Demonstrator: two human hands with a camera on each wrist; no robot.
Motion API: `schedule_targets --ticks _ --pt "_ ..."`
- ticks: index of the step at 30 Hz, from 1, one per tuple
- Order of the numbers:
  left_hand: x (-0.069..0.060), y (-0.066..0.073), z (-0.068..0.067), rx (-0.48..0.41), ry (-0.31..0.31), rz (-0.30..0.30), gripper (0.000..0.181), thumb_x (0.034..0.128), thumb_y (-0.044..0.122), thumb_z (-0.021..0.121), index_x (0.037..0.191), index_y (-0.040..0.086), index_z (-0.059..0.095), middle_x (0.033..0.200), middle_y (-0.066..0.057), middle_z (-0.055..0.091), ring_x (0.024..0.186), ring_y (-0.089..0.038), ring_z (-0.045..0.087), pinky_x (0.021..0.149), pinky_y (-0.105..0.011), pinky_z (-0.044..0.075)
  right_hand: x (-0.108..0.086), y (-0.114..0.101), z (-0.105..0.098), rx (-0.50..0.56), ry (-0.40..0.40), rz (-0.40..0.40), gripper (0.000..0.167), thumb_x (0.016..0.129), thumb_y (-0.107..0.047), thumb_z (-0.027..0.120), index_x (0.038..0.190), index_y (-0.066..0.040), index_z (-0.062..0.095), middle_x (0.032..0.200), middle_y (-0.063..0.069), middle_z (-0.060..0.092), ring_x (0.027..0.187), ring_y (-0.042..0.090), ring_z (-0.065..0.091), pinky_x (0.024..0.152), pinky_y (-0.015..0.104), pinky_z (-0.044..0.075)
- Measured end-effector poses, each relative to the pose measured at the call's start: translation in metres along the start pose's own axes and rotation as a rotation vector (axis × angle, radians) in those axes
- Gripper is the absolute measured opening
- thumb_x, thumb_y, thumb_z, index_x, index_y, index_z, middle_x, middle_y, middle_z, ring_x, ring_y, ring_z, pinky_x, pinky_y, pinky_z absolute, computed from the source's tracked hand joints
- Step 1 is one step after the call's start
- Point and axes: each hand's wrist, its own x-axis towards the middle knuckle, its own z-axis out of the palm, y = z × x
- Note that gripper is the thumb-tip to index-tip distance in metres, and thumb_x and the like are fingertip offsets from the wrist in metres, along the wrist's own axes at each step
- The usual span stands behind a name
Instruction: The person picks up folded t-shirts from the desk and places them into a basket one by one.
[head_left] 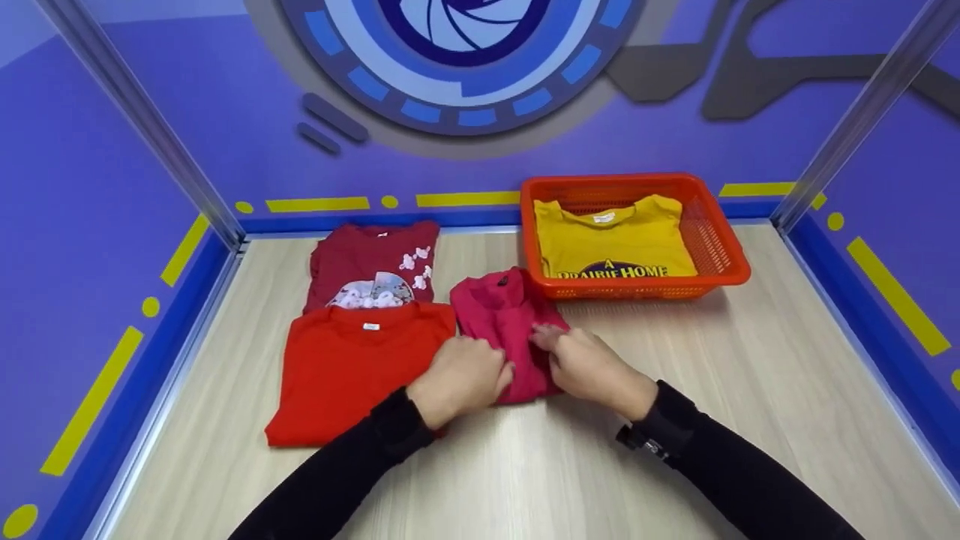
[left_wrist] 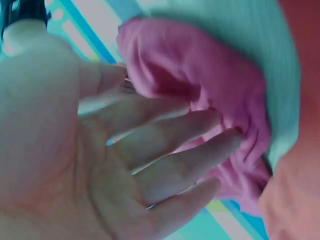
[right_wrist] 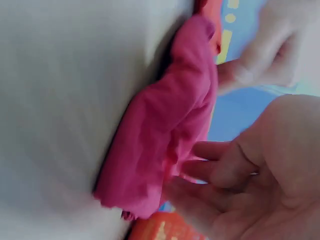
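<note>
A folded pink-red shirt (head_left: 501,315) lies on the table between both hands, its dark neck label facing the back. My left hand (head_left: 466,373) is over its left front part; in the left wrist view the fingers (left_wrist: 185,160) are nearly straight and reach to the pink cloth (left_wrist: 200,60). From the other side my right hand (head_left: 596,369) touches the shirt's right edge. In the right wrist view its fingers (right_wrist: 195,200) lie loosely bent against the cloth (right_wrist: 145,150), with no clear pinch.
A folded bright red shirt (head_left: 360,375) lies left of the pink one, overlapping a dark red printed shirt (head_left: 367,262) behind. An orange plastic basket (head_left: 720,277) with a folded yellow shirt (head_left: 615,240) stands at the back right. Panels (head_left: 172,75) wall the table.
</note>
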Motion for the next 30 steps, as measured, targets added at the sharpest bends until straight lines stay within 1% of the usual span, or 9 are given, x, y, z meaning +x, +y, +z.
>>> schedule_targets --ticks 2,3,7,12,14,18,22,25,30 --pt "0.007 -0.006 0.000 0.015 0.038 -0.042 0.039 0.1090 0.036 0.064 0.088 0.008 0.079 0.074 -0.009 0.072 0.077 -0.032 0.075 0.072 -0.046 0.065 0.005 0.007 0.001 -0.007 0.004 -0.011 0.044 0.096 0.007 0.059 0.136 0.002 0.076 0.146 0.025 0.071 0.137 0.040 0.071 0.112 0.053 0.058" --pt "0.010 -0.008 0.001 0.032 0.049 -0.058 0.033 0.1068 0.032 0.067 0.089 0.007 0.080 0.076 -0.009 0.073 0.078 -0.031 0.075 0.071 -0.045 0.065 0.008 0.010 0.002 -0.015 -0.006 -0.015 0.045 0.097 0.006 0.059 0.139 0.003 0.074 0.149 0.026 0.069 0.140 0.041 0.068 0.115 0.054 0.056" --pt "0.021 -0.014 0.012 0.088 0.039 -0.079 0.016 0.0979 0.018 0.074 0.092 0.006 0.082 0.083 -0.009 0.077 0.081 -0.029 0.076 0.069 -0.044 0.066 0.015 0.020 0.013 -0.065 -0.052 -0.034 0.044 0.099 0.004 0.059 0.141 0.002 0.073 0.149 0.027 0.068 0.141 0.040 0.067 0.115 0.053 0.056" --pt "0.023 -0.012 0.019 0.131 -0.007 -0.046 0.015 0.0968 0.019 0.075 0.091 0.009 0.084 0.082 -0.008 0.076 0.080 -0.027 0.076 0.065 -0.043 0.066 0.015 0.016 0.021 -0.185 -0.047 -0.081 0.038 0.100 0.000 0.061 0.134 -0.001 0.078 0.137 0.026 0.076 0.126 0.039 0.077 0.098 0.054 0.065" --pt "0.021 -0.009 0.018 0.137 -0.024 -0.030 0.015 0.0979 0.021 0.076 0.092 0.010 0.084 0.081 -0.007 0.076 0.079 -0.027 0.075 0.066 -0.042 0.066 0.012 0.012 0.020 -0.237 -0.042 -0.086 0.036 0.100 -0.003 0.063 0.132 -0.003 0.080 0.133 0.023 0.078 0.116 0.040 0.080 0.088 0.055 0.067" --pt "0.016 -0.006 0.014 0.132 -0.042 0.008 0.017 0.0999 0.022 0.074 0.094 0.010 0.085 0.083 -0.007 0.077 0.079 -0.027 0.075 0.068 -0.042 0.065 0.005 0.003 0.018 -0.286 -0.052 -0.094 0.033 0.101 -0.008 0.066 0.129 -0.006 0.082 0.128 0.019 0.081 0.102 0.040 0.081 0.077 0.055 0.067" --pt "0.010 -0.007 0.012 0.100 -0.033 0.035 0.020 0.1009 0.021 0.073 0.090 0.008 0.083 0.081 -0.008 0.075 0.075 -0.028 0.073 0.065 -0.042 0.064 -0.002 0.002 0.014 -0.264 -0.066 -0.103 0.032 0.100 -0.009 0.068 0.128 -0.007 0.083 0.125 0.018 0.082 0.101 0.038 0.081 0.077 0.054 0.067" --pt "0.007 -0.010 0.011 0.061 -0.038 0.030 0.022 0.1009 0.025 0.075 0.089 0.007 0.081 0.078 -0.009 0.072 0.071 -0.027 0.069 0.064 -0.041 0.063 -0.007 0.005 0.007 -0.213 -0.082 -0.063 0.030 0.099 -0.007 0.068 0.124 -0.010 0.085 0.116 0.015 0.085 0.093 0.034 0.081 0.075 0.051 0.066" --pt "0.005 -0.012 0.005 0.014 -0.060 0.005 0.028 0.1009 0.031 0.078 0.091 0.005 0.080 0.079 -0.010 0.071 0.071 -0.028 0.067 0.066 -0.042 0.063 -0.010 0.014 -0.006 -0.160 -0.097 -0.016 0.023 0.098 -0.005 0.069 0.113 -0.009 0.086 0.086 0.011 0.078 0.068 0.023 0.066 0.063 0.041 0.056"
